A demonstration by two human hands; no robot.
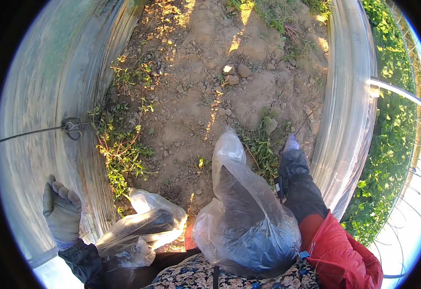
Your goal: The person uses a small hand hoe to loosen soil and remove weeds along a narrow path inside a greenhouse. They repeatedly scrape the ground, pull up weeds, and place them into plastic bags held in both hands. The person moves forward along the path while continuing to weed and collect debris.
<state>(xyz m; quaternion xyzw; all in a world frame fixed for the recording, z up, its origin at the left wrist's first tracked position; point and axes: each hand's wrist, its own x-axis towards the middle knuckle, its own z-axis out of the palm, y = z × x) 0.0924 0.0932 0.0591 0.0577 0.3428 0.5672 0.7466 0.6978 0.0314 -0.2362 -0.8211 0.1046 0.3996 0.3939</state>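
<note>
My left hand (pixel 62 211), in a pale grey knit work glove, is raised at the lower left with the palm showing and the fingers slightly curled. It holds nothing and is nearest to the plastic greenhouse film (pixel 33 151). On the right, my right hand (pixel 291 143), in a pale purple-white glove, reaches low over the soil. The dark sleeve hides most of it, so its grip cannot be made out. Clear plastic coverings wrap my legs and feet; one covered leg (pixel 248 216) steps forward, and the other (pixel 149 216) stays behind on the left.
Bare, cloddy soil (pixel 192 83) runs between two plastic-covered walls. Weeds (pixel 123 155) grow along the left film, where a knotted dark rope (pixel 72 127) hangs. The right plastic wall (pixel 344 119) has a curved white pipe (pixel 398 91) and leafy green plants (pixel 387 144) beyond it.
</note>
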